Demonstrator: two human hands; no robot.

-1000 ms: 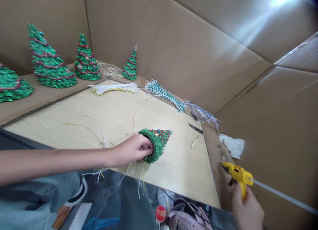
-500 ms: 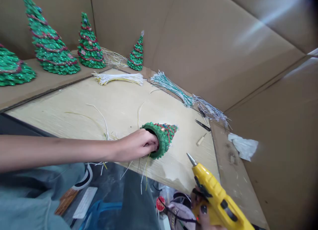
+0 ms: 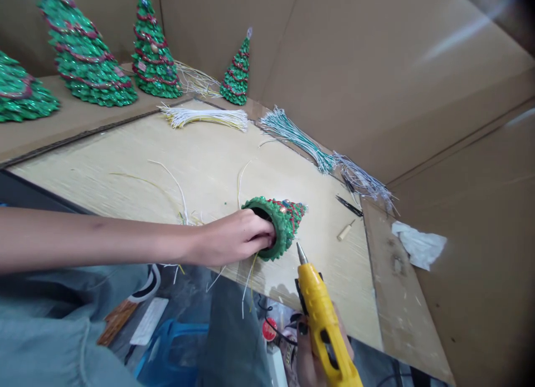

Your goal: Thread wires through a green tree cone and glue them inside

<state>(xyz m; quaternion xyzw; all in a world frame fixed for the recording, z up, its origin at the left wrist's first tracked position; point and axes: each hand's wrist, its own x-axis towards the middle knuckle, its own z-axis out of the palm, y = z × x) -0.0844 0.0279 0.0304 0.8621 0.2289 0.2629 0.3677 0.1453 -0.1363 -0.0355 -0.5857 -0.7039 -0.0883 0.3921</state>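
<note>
Reaching across the pale wooden tabletop (image 3: 200,170) from the left, left hand (image 3: 234,239) curling its fingers into the hollow base of a small green beaded tree cone (image 3: 284,225), tilted on its side near the tabletop's front edge. Right hand (image 3: 307,348) wrapping around the grip of a yellow hot glue gun (image 3: 320,314), nozzle pointing upward just beside the cone, not touching it.
</note>
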